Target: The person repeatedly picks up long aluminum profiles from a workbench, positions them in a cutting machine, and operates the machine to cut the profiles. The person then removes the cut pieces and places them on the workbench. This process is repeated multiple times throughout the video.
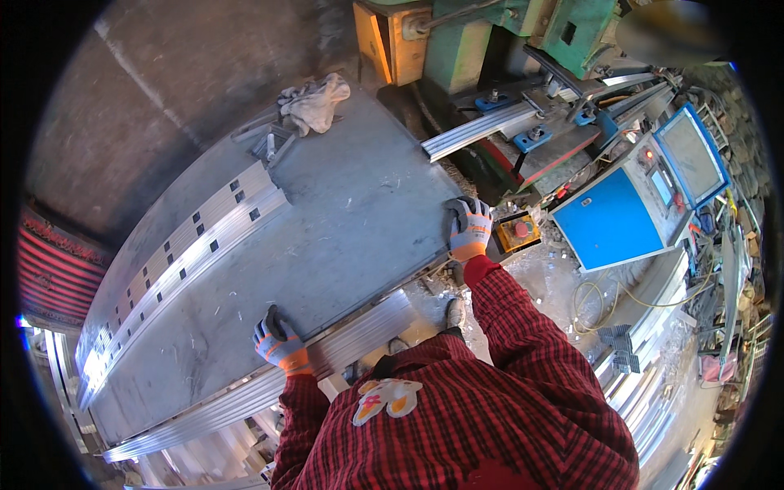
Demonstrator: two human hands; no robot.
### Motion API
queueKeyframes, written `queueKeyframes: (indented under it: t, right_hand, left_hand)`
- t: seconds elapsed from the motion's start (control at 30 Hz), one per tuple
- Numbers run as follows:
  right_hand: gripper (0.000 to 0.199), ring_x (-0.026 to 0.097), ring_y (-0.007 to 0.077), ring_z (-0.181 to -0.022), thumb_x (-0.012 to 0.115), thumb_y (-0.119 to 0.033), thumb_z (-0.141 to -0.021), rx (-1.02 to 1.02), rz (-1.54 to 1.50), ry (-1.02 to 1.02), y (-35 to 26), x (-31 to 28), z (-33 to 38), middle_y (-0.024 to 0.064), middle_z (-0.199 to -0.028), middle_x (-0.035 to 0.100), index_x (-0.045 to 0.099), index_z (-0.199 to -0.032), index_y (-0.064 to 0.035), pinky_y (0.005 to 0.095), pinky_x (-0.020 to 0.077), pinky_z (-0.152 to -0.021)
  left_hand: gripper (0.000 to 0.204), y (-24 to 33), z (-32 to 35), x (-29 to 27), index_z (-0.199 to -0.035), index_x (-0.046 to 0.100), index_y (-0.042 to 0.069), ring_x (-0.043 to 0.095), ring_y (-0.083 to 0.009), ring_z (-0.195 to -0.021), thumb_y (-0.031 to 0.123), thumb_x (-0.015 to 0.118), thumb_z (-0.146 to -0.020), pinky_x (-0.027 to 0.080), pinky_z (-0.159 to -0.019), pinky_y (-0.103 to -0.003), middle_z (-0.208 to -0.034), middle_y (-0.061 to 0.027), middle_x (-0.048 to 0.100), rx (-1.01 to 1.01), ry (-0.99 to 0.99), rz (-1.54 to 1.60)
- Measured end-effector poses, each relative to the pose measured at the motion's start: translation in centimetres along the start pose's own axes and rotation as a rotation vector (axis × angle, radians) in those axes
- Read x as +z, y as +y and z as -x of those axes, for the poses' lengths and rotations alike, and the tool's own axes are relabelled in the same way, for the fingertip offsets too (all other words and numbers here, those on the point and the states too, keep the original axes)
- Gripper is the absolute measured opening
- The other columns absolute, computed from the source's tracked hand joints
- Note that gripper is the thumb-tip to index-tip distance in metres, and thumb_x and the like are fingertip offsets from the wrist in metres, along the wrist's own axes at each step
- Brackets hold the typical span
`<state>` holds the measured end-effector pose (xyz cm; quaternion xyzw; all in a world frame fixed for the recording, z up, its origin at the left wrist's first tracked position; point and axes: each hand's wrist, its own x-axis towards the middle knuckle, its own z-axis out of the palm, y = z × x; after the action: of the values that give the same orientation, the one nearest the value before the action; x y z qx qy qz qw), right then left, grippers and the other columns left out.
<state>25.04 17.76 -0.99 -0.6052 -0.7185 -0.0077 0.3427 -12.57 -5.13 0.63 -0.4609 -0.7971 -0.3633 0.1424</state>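
Observation:
Both hands wear grey work gloves with orange bands and dark palms. My left hand [279,342] rests at the near edge of a grey metal-topped table [351,220], its thumb apart from the fingers and nothing in it. At the table's right corner, my right hand [469,229] touches the edge with its fingers stretched forward and apart. Long silver aluminium profiles [200,238] with square cut-outs lie along the table's far left side. Beside their far end sits a small metal piece [271,147], close to a crumpled whitish cloth [314,104].
A green machine [469,57] stands beyond the table, with a grooved profile [478,131] sticking out of its bed. To my right are a yellow box with a red button [520,232] and a blue control cabinet [611,219]. More profiles [367,331] lie below the near edge.

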Motion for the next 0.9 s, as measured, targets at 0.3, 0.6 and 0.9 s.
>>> queueKeyframes:
  t: [0.3,0.6,0.9]
  right_hand:
    - [0.034,0.052,0.0381,-0.114,0.066,-0.014,-0.074,0.053,0.006,-0.050,-0.35,-0.45,-0.02,0.0089,-0.119,0.059,0.068,-0.106,-0.0217,0.0507,0.0423,-0.097]
    - [0.034,0.052,0.0380,-0.114,0.066,-0.013,-0.072,0.049,-0.026,-0.035,-0.29,-0.36,-0.03,0.0088,-0.119,0.060,0.068,-0.105,-0.0220,0.0500,0.0426,-0.097]
    - [0.036,0.052,0.0372,-0.115,0.066,-0.011,-0.072,0.055,-0.024,-0.045,-0.54,-0.52,-0.12,0.0079,-0.119,0.059,0.068,-0.106,-0.0229,0.0500,0.0423,-0.097]
  left_hand:
    - [0.026,0.41,-0.16,-0.34,-0.106,0.072,0.012,0.064,-0.0347,-0.095,0.005,0.062,-0.083,0.049,-0.085,-0.044,-0.102,-0.0100,0.070,0.002,-0.006,-0.023]
    - [0.027,0.10,-0.18,-0.15,-0.106,0.072,0.012,0.064,-0.0346,-0.093,0.005,0.061,-0.083,0.049,-0.084,-0.044,-0.101,-0.0099,0.070,0.015,-0.011,-0.037]
    - [0.027,0.09,-0.07,-0.16,-0.107,0.072,0.012,0.065,-0.0314,-0.098,0.004,0.060,-0.084,0.050,-0.088,-0.043,-0.105,-0.0077,0.071,-0.041,-0.039,-0.040]
